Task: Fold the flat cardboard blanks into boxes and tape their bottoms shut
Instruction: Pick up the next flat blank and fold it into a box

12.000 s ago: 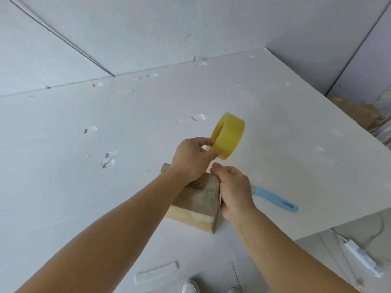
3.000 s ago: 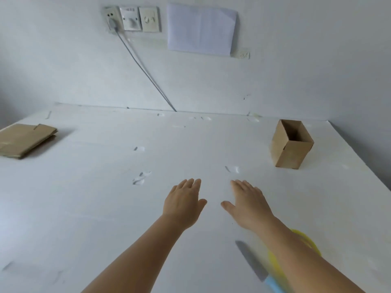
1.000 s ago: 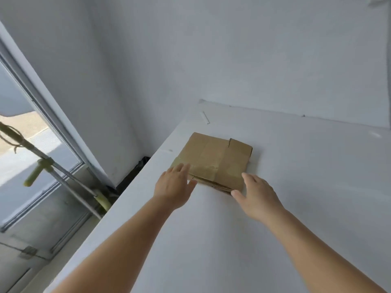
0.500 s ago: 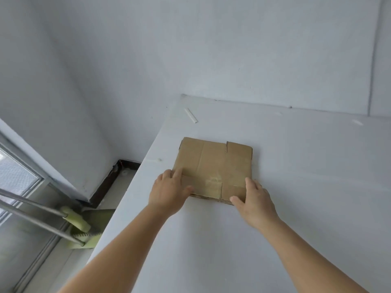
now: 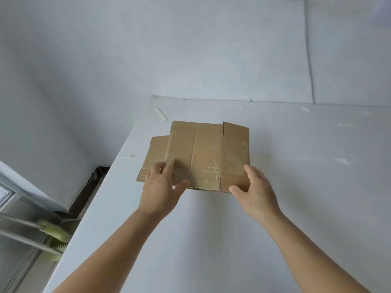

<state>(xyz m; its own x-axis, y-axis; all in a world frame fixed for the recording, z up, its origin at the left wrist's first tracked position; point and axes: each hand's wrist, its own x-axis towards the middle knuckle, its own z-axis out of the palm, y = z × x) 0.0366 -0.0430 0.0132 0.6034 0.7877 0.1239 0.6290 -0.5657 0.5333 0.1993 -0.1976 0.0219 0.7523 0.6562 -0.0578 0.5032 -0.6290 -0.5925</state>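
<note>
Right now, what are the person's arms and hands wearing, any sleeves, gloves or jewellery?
Nothing shows: the left hand and right hand are bare, with no gloves, rings or watch. Both forearms are uncovered to the frame's edge, with no sleeve in view.

Flat brown cardboard blanks (image 5: 208, 153) stacked near the white table's (image 5: 296, 187) far left corner; top blank creased, bearing a clear tape patch, shifted right off a lower one, possibly lifted at its near edge
</note>
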